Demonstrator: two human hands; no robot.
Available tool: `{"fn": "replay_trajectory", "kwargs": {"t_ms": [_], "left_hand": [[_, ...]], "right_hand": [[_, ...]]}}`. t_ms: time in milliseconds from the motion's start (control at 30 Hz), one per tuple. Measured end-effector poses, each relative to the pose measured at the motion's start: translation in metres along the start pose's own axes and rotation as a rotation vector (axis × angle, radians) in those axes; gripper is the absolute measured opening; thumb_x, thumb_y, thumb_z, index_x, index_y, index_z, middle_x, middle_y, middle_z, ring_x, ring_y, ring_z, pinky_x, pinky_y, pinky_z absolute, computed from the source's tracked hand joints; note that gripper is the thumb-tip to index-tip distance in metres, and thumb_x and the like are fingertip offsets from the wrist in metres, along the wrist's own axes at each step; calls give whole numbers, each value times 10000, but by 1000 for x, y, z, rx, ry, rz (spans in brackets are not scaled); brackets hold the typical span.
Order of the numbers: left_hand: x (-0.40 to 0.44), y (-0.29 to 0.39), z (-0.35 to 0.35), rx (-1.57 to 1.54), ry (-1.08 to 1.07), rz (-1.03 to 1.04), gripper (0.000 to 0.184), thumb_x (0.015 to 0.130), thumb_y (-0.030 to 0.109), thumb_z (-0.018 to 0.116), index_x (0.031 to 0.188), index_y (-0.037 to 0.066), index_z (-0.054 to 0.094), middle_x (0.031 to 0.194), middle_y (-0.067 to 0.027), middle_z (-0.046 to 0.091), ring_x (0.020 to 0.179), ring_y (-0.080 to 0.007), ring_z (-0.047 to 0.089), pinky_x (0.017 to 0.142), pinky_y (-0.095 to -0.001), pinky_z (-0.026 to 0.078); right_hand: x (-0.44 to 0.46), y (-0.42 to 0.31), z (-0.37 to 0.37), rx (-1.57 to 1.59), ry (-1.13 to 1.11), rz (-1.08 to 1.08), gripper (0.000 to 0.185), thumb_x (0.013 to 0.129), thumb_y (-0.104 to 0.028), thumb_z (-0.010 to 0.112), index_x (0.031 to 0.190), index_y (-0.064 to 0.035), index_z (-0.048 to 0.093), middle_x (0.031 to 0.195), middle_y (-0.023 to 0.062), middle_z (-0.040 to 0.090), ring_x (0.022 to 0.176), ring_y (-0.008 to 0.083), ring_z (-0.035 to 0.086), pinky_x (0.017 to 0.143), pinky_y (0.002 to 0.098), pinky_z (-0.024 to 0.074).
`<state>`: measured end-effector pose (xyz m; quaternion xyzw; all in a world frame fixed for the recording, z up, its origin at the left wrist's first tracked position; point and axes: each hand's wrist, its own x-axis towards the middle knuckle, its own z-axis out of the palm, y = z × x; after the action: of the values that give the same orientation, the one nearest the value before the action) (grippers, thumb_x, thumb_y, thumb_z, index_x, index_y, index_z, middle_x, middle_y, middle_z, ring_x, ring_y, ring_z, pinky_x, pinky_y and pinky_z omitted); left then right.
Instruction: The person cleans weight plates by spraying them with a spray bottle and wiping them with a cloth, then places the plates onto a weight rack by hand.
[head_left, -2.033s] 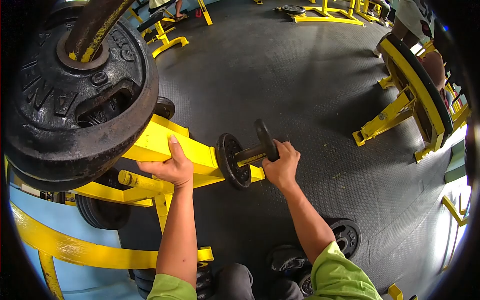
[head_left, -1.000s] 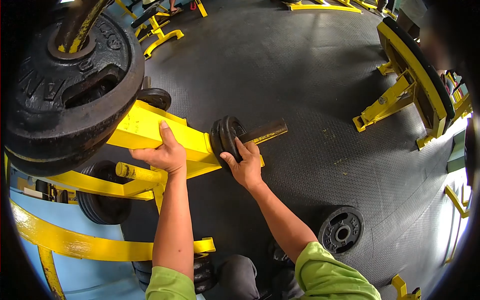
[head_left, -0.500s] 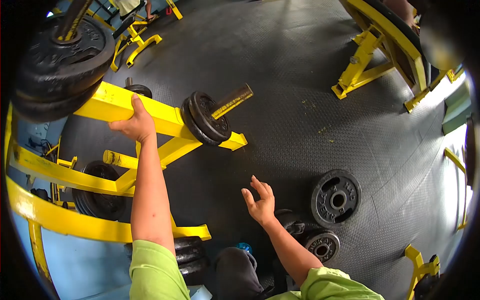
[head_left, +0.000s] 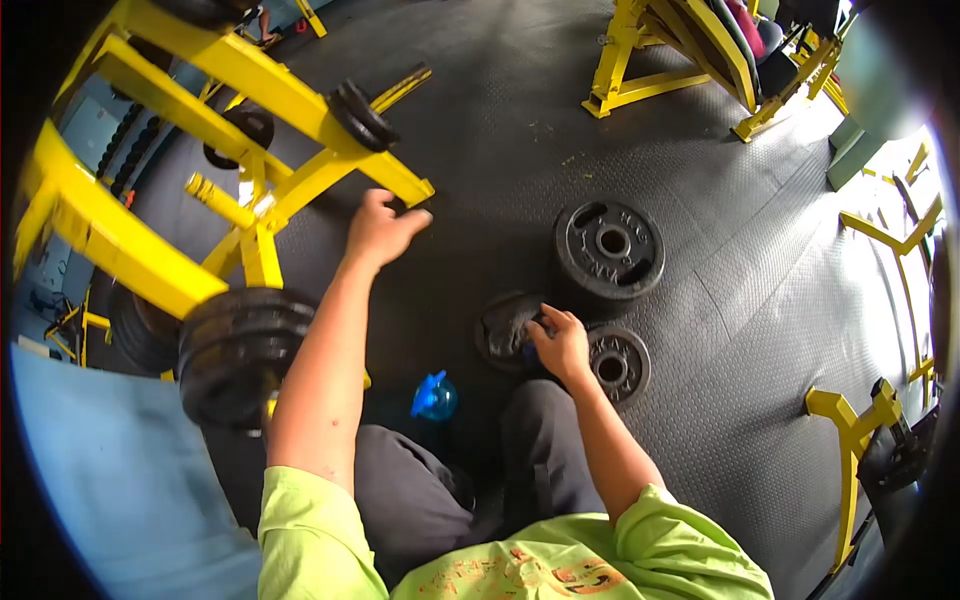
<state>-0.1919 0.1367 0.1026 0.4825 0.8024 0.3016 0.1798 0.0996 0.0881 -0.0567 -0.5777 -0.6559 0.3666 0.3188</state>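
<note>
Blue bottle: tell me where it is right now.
In the head view, the blue bottle is on the black floor, slightly left of and below centre, between the left forearm and right knee.

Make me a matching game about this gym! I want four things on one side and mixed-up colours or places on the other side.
Things:
1. shirt
2. weight rack
3. round bottle
4. left hand

Colours or places:
A. blue, on the floor
B. in the air, holding nothing
C. bright green
D. yellow

Right pairs: 1-C, 2-D, 3-A, 4-B
</note>
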Motion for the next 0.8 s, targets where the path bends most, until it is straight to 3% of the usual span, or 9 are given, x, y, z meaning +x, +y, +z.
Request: {"fn": "replay_trajectory", "kwargs": {"t_ms": [133, 200, 367, 467, 533, 633, 667, 733, 800], "left_hand": [[-76, -8, 8, 253, -426, 16, 763, 684, 394, 797, 1246, -19, 488, 1120, -214, 625, 1037, -295, 623, 891, -368, 494], [-112, -6, 9, 280, -511, 9, 750, 686, 398, 797, 1236, -13, 495, 1143, -237, 617, 1071, -319, 613, 909, -386, 488], [-171, -27, 5, 332, -592, 72, 705, 709, 400, 762, 1215, -19, 508, 1157, -254, 608, 1098, -350, 593, 934, -393, 471], [-196, -24, -13, 313, -649, 57, 692, 717, 410, 756, 1209, -13, 515, 1152, -234, 614, 1098, -344, 590, 939, -389, 463], [-202, -23, -19, 289, -674, 19, 681, 725, 409, 750, 1206, -10, 513, 1149, -215, 616, 1103, -335, 586, 935, -398, 462], [-200, -19, -24, 297, -633, 36, 654, 740, 389, 739, 1205, -10, 508, 1142, -204, 621, 1100, -338, 587, 938, -399, 463], [-195, -21, -22, 318, -600, 41, 638, 742, 369, 738, 1204, -6, 508, 1137, -200, 622, 1098, -336, 588, 938, -398, 465], [-184, -26, -18, 322, -569, 41, 623, 744, 350, 737, 1204, -2, 508, 1133, -196, 624, 1096, -333, 590, 938, -398, 467], [-170, -34, -10, 396, -648, -35, 612, 733, 313, 748, 1208, 8, 511, 1139, -198, 620, 1099, -326, 591, 933, -398, 472]], "right_hand": [[-55, 39, -19, -117, -60, 42, 472, 723, -269, 740, 1124, -34, 662, 956, 175, 653, 940, 318, 627, 859, 389, 488], [-63, 39, -21, -252, -129, 35, 487, 718, -262, 755, 1124, -11, 659, 964, 182, 662, 929, 301, 653, 855, 379, 511], [-32, 29, 21, -549, -388, -60, 715, 731, -322, 739, 1382, -205, 467, 1333, 183, 479, 1221, 343, 470, 971, 435, 437], [-19, 39, 55, -760, -297, -167, 720, 737, -326, 737, 1387, -192, 458, 1355, 173, 466, 1239, 345, 459, 979, 445, 433], [-9, 59, 72, -785, -372, -53, 694, 732, -318, 746, 1358, -158, 492, 1331, 185, 493, 1244, 342, 464, 971, 441, 440], [0, 86, 82, -289, -447, 143, 448, 692, -286, 767, 1047, -34, 662, 1112, 249, 596, 1101, 383, 551, 919, 395, 464], [1, 92, 80, -303, -454, 142, 448, 692, -286, 767, 1047, -34, 662, 1112, 249, 596, 1101, 383, 551, 919, 395, 464], [1, 87, 62, -98, -122, -101, 301, 680, -206, 734, 826, 41, 644, 785, 165, 669, 735, 319, 636, 715, 376, 510], [2, 74, 32, -17, 111, -277, 233, 645, -150, 705, 764, 38, 635, 954, 162, 649, 827, 220, 607, 775, 288, 478]]}}
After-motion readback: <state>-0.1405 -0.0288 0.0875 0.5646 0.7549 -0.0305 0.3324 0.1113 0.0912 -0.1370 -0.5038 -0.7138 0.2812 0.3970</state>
